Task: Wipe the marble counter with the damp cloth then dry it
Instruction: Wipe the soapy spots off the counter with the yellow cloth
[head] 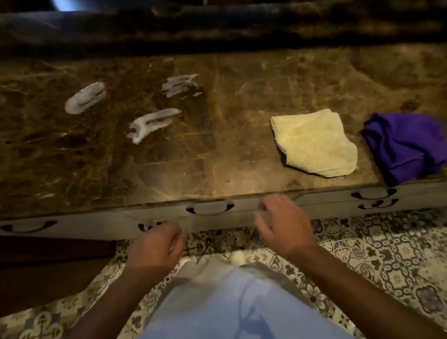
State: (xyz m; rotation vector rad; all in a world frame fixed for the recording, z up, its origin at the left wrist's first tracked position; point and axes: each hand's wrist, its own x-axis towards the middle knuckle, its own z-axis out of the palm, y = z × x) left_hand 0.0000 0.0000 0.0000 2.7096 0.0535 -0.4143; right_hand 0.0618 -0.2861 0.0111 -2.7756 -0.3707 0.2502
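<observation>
The brown marble counter [239, 96] runs across the view. Three white smears [85, 97] lie on its left half. A folded cream cloth [314, 143] rests on the right part, and a crumpled purple cloth [407, 144] lies beside it at the far right, near the front edge. My left hand [156, 248] hangs in front of the counter's edge with fingers curled loosely and nothing in it. My right hand [285, 228] is raised near the front edge, below and left of the cream cloth, fingers spread, holding nothing.
Grey drawer fronts with dark handles [210, 209] sit under the counter's edge. A dark raised ledge [209, 22] backs the counter. Patterned floor tiles [390, 259] spread below, and my light blue clothing fills the bottom centre.
</observation>
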